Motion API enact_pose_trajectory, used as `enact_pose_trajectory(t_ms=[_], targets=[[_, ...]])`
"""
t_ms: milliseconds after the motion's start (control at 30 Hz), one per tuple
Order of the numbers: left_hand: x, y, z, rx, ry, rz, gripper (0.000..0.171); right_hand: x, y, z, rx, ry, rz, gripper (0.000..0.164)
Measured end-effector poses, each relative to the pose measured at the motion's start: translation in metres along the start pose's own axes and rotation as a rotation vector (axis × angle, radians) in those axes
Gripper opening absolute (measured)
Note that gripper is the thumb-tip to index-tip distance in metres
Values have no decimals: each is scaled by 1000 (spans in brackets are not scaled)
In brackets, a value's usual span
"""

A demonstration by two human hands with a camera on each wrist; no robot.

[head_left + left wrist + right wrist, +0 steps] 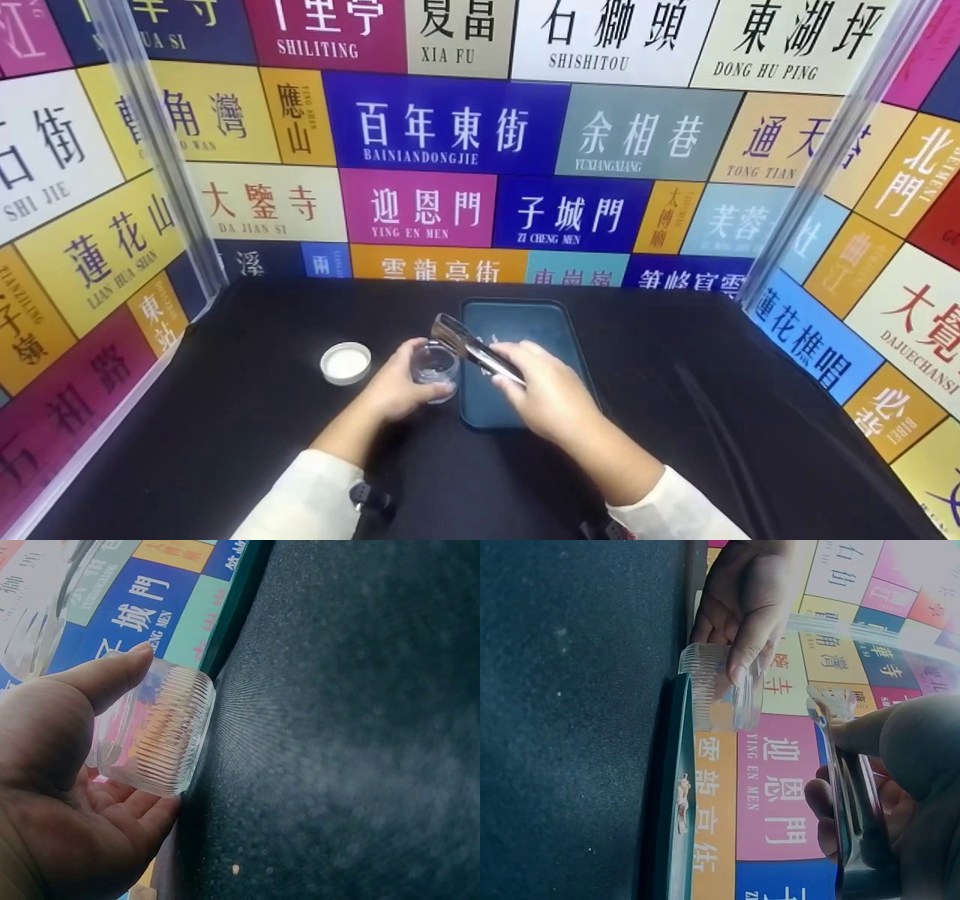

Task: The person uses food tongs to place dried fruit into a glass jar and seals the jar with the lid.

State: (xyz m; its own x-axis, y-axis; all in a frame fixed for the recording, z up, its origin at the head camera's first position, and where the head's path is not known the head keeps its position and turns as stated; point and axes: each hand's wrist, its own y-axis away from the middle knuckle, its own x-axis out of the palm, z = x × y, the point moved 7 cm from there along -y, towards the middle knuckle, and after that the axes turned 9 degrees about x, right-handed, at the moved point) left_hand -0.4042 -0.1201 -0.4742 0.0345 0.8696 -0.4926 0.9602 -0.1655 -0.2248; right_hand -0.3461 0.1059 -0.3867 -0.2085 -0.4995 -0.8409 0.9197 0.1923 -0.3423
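Note:
My left hand [397,386] grips a small clear jar [172,727] with ribbed sides, thumb on one side and fingers round the other. The jar's open mouth faces up, beside the left edge of a dark teal tray [536,322]. In my right hand [551,390] are metal tongs [491,358], pinched between thumb and fingers. Their tips reach over the jar's mouth in the head view; the right wrist view puts them above the jar's rim. A pale, translucent bit [840,701] shows at the tips; I cannot tell what it is. Small pale pieces [682,802] lie on the tray.
A round white lid [346,363] lies on the black cloth [285,420] left of the jar. Panels printed with place names [450,127] stand behind and on both sides, with clear corner posts [810,172] at the back left and right.

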Motion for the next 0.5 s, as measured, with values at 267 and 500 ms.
enact_pose_trajectory(t_ms=[267,500], targets=[[0,0,-1,-1,4,2,98,-3,-4,-13,104,6,49,59],[0,1,-3,12,11,5,98,-4,-15,-38,203,23,98,65]])
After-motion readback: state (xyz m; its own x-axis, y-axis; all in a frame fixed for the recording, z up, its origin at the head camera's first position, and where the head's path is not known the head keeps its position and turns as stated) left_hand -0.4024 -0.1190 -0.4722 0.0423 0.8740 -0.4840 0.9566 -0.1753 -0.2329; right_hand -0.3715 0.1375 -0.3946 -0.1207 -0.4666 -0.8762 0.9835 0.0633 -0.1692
